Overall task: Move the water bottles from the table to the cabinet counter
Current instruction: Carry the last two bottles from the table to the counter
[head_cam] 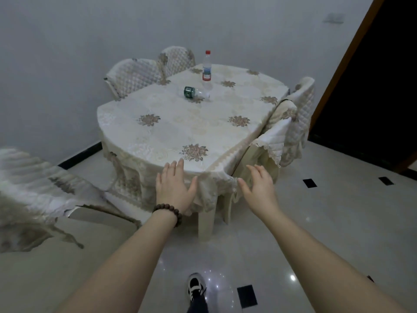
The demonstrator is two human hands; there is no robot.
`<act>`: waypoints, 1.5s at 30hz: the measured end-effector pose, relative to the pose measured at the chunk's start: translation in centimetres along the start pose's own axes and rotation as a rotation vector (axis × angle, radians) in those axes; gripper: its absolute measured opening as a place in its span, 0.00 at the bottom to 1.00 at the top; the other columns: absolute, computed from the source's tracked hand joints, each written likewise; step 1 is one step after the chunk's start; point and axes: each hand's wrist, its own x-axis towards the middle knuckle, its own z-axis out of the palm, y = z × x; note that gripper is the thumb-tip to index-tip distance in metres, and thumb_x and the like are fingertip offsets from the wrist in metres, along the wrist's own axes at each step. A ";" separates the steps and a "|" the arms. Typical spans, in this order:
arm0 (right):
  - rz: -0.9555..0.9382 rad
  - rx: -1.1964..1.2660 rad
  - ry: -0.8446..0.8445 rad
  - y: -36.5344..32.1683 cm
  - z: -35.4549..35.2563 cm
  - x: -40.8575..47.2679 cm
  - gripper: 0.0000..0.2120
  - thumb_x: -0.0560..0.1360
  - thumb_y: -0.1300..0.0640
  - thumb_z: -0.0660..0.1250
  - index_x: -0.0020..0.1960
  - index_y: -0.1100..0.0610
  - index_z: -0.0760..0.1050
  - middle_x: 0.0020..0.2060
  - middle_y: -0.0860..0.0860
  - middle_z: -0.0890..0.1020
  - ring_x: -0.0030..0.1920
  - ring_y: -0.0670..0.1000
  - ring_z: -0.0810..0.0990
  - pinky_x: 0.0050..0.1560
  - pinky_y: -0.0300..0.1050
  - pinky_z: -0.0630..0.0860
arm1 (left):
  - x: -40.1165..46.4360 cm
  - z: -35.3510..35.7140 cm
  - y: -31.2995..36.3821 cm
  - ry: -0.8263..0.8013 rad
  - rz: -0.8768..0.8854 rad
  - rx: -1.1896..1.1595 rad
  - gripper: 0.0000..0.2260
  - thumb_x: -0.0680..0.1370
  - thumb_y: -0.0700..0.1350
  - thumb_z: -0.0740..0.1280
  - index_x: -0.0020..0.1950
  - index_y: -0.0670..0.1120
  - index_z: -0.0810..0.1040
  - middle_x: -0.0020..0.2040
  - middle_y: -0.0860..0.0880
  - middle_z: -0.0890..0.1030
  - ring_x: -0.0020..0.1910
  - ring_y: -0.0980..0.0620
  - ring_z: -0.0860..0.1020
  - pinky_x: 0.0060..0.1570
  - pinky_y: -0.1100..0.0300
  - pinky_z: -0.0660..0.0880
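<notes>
Red-capped bottle (pixel 207 69) stands upright, green-labelled bottle (pixel 196 92) lies beside it; left hand (pixel 173 188) and right hand (pixel 259 188) spread, empty.

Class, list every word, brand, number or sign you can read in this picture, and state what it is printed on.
None can be read.
Upright bottle: blue, white and red label, print too blurred.
Lying bottle: green label, print too small.
Tablecloth: flower motifs only, no text.
</notes>
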 end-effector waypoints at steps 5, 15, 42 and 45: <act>-0.044 -0.004 -0.019 -0.8 2.5 9.1 0.25 0.79 0.49 0.61 0.72 0.57 0.64 0.73 0.55 0.64 0.74 0.55 0.58 0.73 0.49 0.56 | 8.5 2.1 -0.9 -0.017 -0.029 -0.018 0.30 0.80 0.57 0.56 0.78 0.48 0.53 0.78 0.48 0.57 0.77 0.49 0.50 0.75 0.48 0.48; -0.080 -0.041 -0.028 -4.2 5.6 28.9 0.25 0.80 0.48 0.58 0.73 0.56 0.62 0.73 0.55 0.63 0.73 0.55 0.59 0.72 0.49 0.58 | 27.9 3.4 -1.6 0.003 -0.010 -0.024 0.29 0.80 0.56 0.57 0.78 0.47 0.55 0.77 0.47 0.59 0.77 0.49 0.52 0.74 0.47 0.50; -0.070 0.087 -0.211 1.6 14.4 68.1 0.25 0.80 0.49 0.59 0.74 0.55 0.61 0.75 0.54 0.60 0.75 0.52 0.56 0.72 0.47 0.57 | 66.6 17.6 1.1 -0.227 0.002 0.292 0.38 0.76 0.58 0.64 0.78 0.50 0.46 0.79 0.49 0.52 0.77 0.49 0.47 0.74 0.47 0.46; -0.069 0.101 -0.215 2.5 15.8 70.3 0.25 0.79 0.50 0.60 0.74 0.55 0.62 0.74 0.54 0.62 0.75 0.52 0.57 0.72 0.45 0.56 | 70.9 19.4 0.3 -0.288 0.033 0.319 0.42 0.74 0.59 0.67 0.79 0.51 0.45 0.79 0.51 0.50 0.78 0.50 0.46 0.74 0.45 0.45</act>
